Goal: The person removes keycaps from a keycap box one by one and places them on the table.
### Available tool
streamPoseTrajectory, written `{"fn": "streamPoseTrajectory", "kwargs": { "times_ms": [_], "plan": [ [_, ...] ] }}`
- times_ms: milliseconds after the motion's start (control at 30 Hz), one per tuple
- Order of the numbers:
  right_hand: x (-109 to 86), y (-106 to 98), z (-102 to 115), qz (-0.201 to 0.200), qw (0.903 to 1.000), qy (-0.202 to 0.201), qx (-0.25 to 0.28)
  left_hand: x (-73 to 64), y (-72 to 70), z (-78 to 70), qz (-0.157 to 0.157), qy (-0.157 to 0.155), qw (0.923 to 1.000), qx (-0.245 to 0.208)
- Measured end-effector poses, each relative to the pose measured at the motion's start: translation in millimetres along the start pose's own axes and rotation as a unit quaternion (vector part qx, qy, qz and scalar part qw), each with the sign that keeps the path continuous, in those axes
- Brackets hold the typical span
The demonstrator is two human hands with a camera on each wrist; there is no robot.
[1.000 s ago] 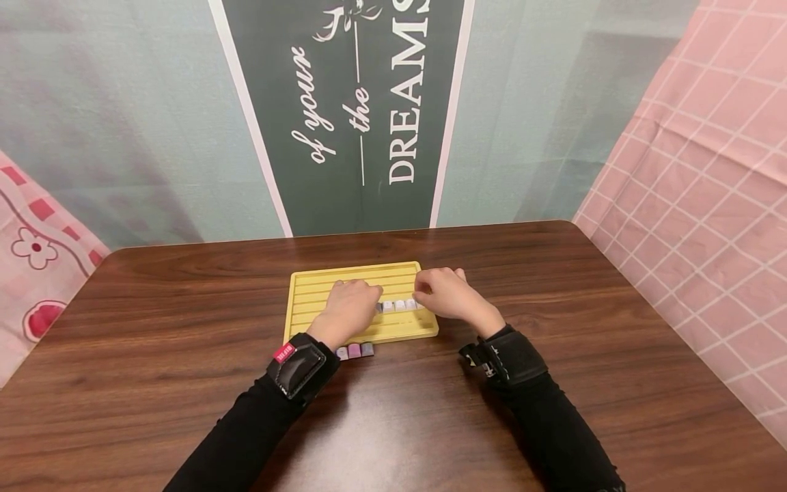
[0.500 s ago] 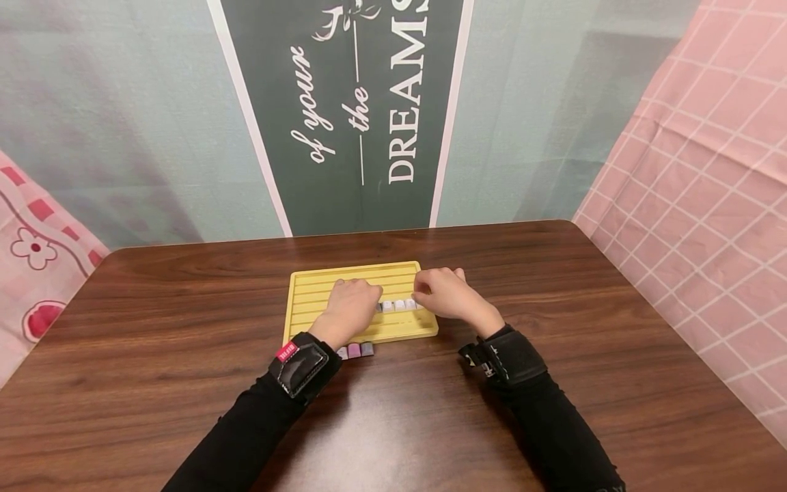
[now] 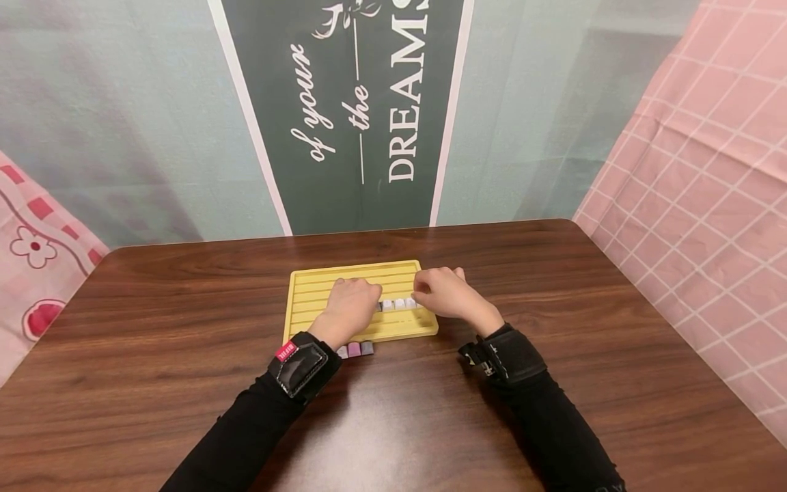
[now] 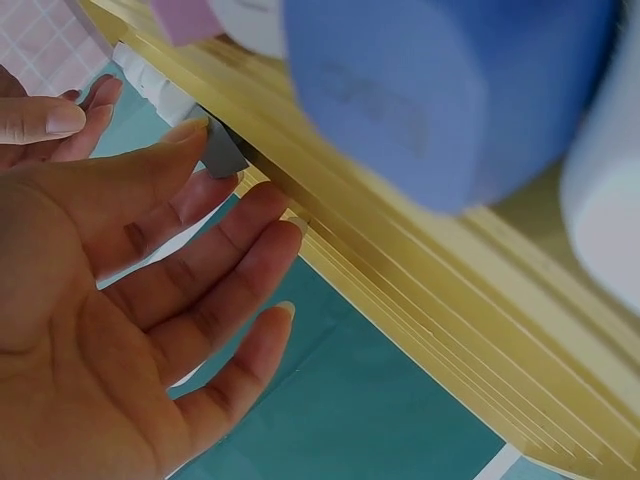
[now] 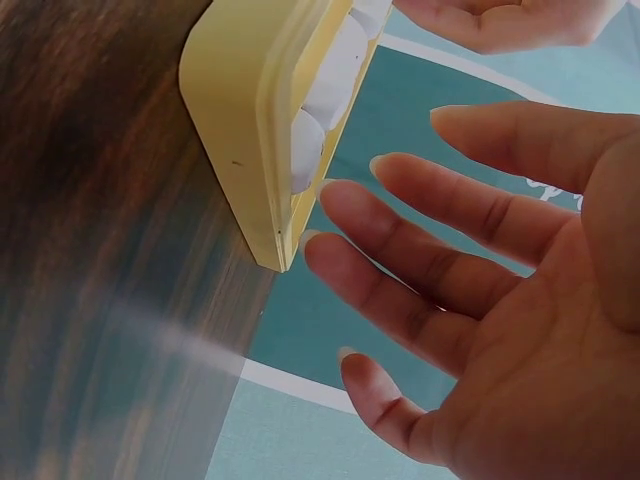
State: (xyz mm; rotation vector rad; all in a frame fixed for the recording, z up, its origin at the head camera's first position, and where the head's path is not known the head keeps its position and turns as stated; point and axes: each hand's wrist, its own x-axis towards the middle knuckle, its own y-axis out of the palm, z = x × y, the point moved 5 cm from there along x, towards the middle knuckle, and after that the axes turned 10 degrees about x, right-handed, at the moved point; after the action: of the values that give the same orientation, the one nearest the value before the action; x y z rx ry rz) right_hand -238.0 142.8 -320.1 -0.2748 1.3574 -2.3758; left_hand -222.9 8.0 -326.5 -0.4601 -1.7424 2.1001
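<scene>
A yellow ridged tray [image 3: 310,288] lies on the table with a short row of white keycaps [image 3: 399,304] in one of its channels. My left hand [image 3: 349,305] reaches over the tray and pinches a grey keycap [image 4: 224,152] between thumb and index finger, at the left end of that row. Its other fingers spread loosely. By the tray's right edge is my right hand [image 3: 447,292], fingers relaxed and slightly bent, nothing visible between them. In the right wrist view, its fingertips hover close to the tray's corner and the end white keycap [image 5: 307,150].
In front of the tray lie a pink keycap [image 3: 354,350], a dark grey keycap [image 3: 367,348] and a pale one, partly behind the left wrist. A blue keycap [image 4: 390,110] looms large in the left wrist view. The brown wooden table [image 3: 399,424] backs onto a curtain [image 3: 522,123].
</scene>
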Motion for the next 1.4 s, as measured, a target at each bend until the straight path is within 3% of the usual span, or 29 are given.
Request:
{"fn": "streamPoseTrajectory", "kwargs": {
  "times_ms": [367, 867, 1167, 1400],
  "plan": [
    [-1.0, -0.5, 1.6, -0.001, 1.0000, -0.004, -0.001, -1.3, 1.0, 0.4, 0.001, -0.002, 1.0000, -0.008],
    [-1.4, 1.3, 11.9, 0.006, 0.9986, -0.052, 0.011, -6.9, 0.6, 3.9, -0.039, -0.001, 0.9991, -0.014],
    [-2.5, 1.4, 14.2, 0.006, 0.9981, -0.062, 0.006, -15.7, -6.4, 3.8, -0.067, 0.004, 0.9977, -0.013],
    [-2.4, 1.6, 14.8, 0.005, 0.9980, -0.063, 0.006, -23.0, -9.8, 2.0, -0.064, 0.011, 0.9978, -0.016]
  ]
}}
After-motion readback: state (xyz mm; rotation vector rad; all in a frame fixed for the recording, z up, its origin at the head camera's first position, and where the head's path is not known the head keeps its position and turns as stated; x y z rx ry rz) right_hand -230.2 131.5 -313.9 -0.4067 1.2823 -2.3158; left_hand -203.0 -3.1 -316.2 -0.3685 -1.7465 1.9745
